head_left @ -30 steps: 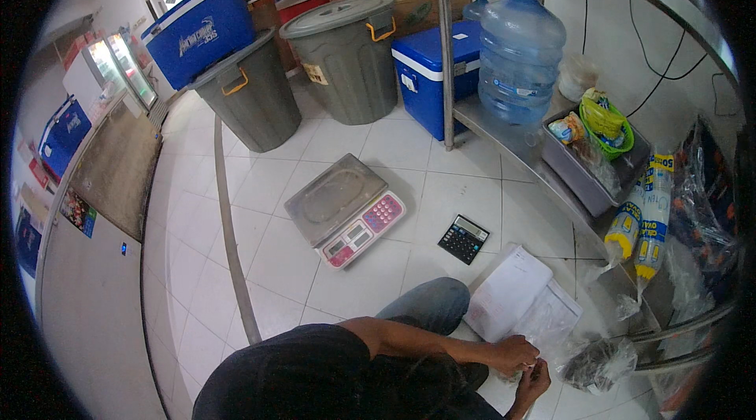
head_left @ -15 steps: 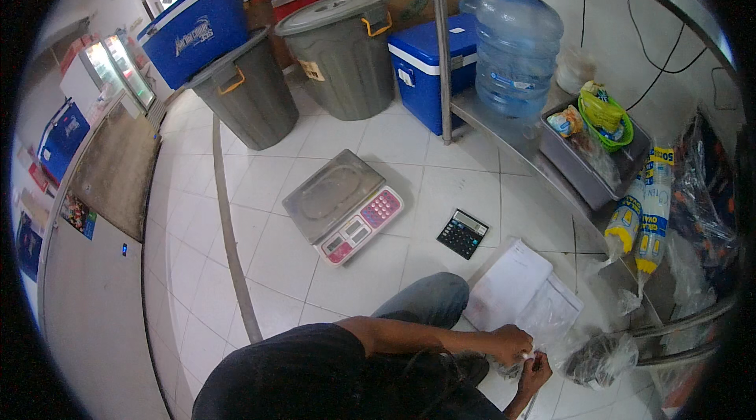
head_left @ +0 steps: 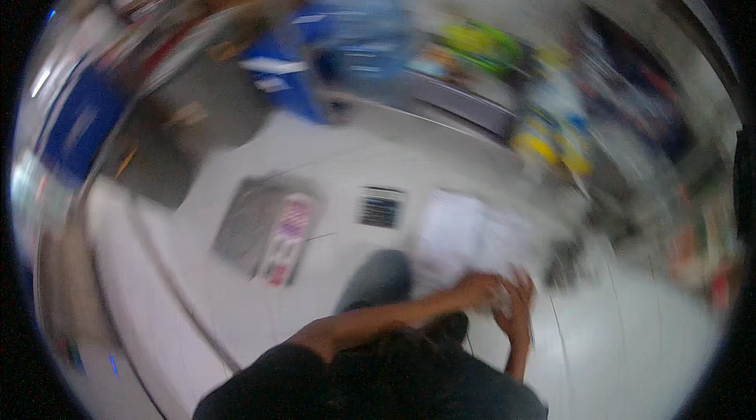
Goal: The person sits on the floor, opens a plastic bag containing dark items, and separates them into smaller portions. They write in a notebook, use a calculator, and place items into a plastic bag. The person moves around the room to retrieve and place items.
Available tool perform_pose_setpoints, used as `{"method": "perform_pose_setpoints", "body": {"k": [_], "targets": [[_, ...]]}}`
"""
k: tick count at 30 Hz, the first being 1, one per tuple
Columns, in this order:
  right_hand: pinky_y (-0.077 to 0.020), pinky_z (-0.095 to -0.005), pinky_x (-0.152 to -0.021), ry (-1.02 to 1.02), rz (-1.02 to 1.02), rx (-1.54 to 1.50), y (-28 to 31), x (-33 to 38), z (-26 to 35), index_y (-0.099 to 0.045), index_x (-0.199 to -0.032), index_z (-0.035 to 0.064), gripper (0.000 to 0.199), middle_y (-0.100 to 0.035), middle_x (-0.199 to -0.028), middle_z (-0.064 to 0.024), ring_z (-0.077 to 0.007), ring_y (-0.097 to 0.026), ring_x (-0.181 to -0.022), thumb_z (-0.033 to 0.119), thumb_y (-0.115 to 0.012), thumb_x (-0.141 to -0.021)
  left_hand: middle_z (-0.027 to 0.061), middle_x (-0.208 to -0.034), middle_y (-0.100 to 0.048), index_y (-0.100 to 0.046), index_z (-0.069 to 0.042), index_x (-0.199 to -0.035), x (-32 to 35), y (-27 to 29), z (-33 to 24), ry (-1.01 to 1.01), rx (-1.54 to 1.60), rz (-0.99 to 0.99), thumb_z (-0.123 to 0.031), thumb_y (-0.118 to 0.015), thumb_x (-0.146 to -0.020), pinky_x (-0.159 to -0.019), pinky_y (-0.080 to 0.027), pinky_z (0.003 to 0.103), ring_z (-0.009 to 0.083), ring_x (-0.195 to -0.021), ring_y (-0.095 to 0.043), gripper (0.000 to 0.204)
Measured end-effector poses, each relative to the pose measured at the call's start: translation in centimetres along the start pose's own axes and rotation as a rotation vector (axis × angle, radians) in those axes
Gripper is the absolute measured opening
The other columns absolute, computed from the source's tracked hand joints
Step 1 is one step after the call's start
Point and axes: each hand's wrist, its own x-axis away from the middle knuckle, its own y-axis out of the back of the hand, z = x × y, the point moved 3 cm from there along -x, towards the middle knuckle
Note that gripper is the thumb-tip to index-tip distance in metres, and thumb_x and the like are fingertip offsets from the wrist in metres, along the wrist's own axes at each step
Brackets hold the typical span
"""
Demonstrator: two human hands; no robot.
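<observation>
Motion smears the whole view. My left hand (head_left: 479, 291) and my right hand (head_left: 516, 303) meet low and right of the middle, beside my bent knee (head_left: 379, 278). Something pale and small seems to lie between them, but its kind is lost in the blur. The fingers of both hands are too smeared to read. Just beyond them, white sheets of paper (head_left: 453, 224) lie on the tiled floor (head_left: 331, 160). A dark calculator (head_left: 381, 208) sits left of the papers. Farther left stands a weighing scale (head_left: 256, 219) with a grey pan and a pink-and-white keypad.
A low metal shelf at the back right bears a large blue water jug (head_left: 362, 22), a grey bin (head_left: 465, 101) and a green basket (head_left: 492, 50). Yellow-and-blue packs (head_left: 551, 128) stand farther right. At the back left are a blue cooler (head_left: 287, 65) and grey barrels (head_left: 216, 105).
My view has swung right, so the floor items and shelf appear farther left. My hands stay together beside the papers; earlier their fingers pinched something small and whitish, with clear plastic near them.
</observation>
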Motion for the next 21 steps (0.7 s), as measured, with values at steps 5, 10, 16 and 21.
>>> {"method": "perform_pose_setpoints", "body": {"k": [5,10,16,21], "targets": [[-0.0345,-0.0479,-0.105,0.003,-0.119,0.134,-0.6,3.1,-4.0,-0.06,-0.116,0.0108,0.043,-0.063,-0.115,-0.0102,-0.0296,-0.056,-0.112,0.017,-0.073,-0.076,0.0156,-0.106,-0.066,-0.071,-0.007,-0.101,-3.1,3.7,-3.5,-0.008,-0.009,0.343,-0.028,-0.063,-0.09,-0.091,-0.048,0.042,0.0339,-0.101,-0.061,0.026],[-0.0413,-0.0468,-0.086,-0.076,-0.17,0.113,0.1,5.7,-1.4,-0.061,-0.098,0.0084,0.02,-0.064,-0.094,-0.0116,-0.0299,-0.061,-0.096,0.02,-0.066,-0.083,0.013,-0.095,-0.06,-0.065,0.0,-0.093,-2.6,5.3,-9.5,-0.004,-0.148,0.372,-0.02,-0.07,-0.085,-0.078,-0.048,0.038,0.0313,-0.087,-0.06,0.022],[-0.0458,-0.0461,-0.076,-0.411,-0.102,-0.246,-3.8,4.2,-2.7,-0.061,-0.09,0.0017,0.028,-0.062,-0.076,-0.0185,-0.0352,-0.062,-0.078,0.029,-0.055,-0.092,0.0129,-0.094,-0.058,-0.059,0.0,-0.097,-3.4,5.3,-7.1,-0.062,-0.087,0.368,-0.013,-0.072,-0.082,-0.077,-0.047,0.037,0.0284,-0.086,-0.059,0.023],[-0.0464,-0.0501,-0.065,-0.563,-0.153,-0.65,-6.8,3.7,-4.5,-0.067,-0.091,0.0017,0.036,-0.064,-0.083,-0.0177,-0.0345,-0.06,-0.065,0.035,-0.055,-0.091,0.0136,-0.095,-0.062,-0.059,-0.002,-0.101,-3.3,6.1,-7.5,0.02,0.01,0.299,-0.008,-0.071,-0.081,-0.076,-0.049,0.038,0.0287,-0.088,-0.063,0.024]]}}
